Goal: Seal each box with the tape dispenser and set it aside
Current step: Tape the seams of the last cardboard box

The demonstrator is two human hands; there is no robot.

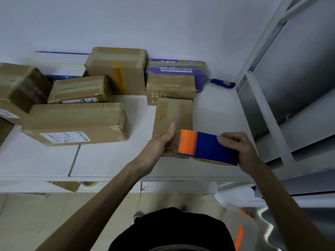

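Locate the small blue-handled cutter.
Head view: the blue-handled cutter lies on the white table, back right by the wall, beside the purple printed box.

A small box [173,115] is steadied by the left hand [161,142]; the tape dispenser [208,148] is gripped by the right hand [237,147] at its near end.
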